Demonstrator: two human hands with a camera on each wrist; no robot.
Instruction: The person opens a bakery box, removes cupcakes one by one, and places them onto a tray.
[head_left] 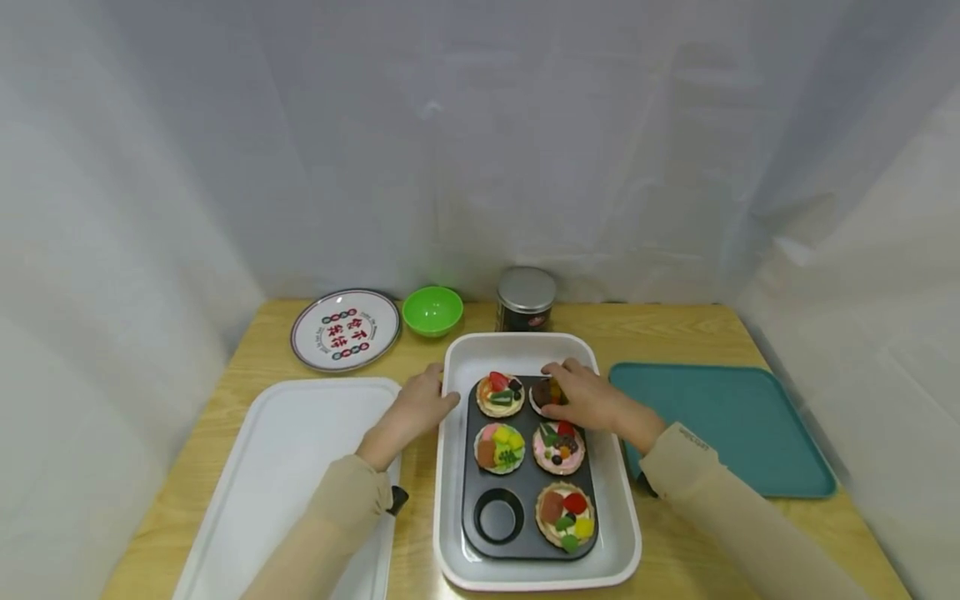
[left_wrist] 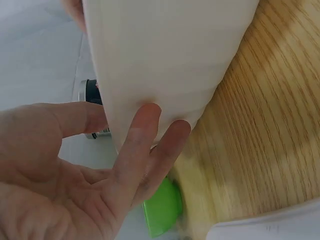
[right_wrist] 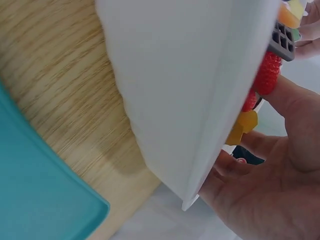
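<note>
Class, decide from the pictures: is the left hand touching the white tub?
Touching. The left wrist view shows the left hand with two fingertips against the white tub's outer wall.

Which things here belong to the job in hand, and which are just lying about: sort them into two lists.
Seemingly in the job:
- white tub, side wall held by the left grip
- dark pan inside it
- brown-topped tart, in the right grip
- four other tarts

Probably just lying about:
- patterned plate
- green bowl
- lidded tin
- white tray
- teal tray
</note>
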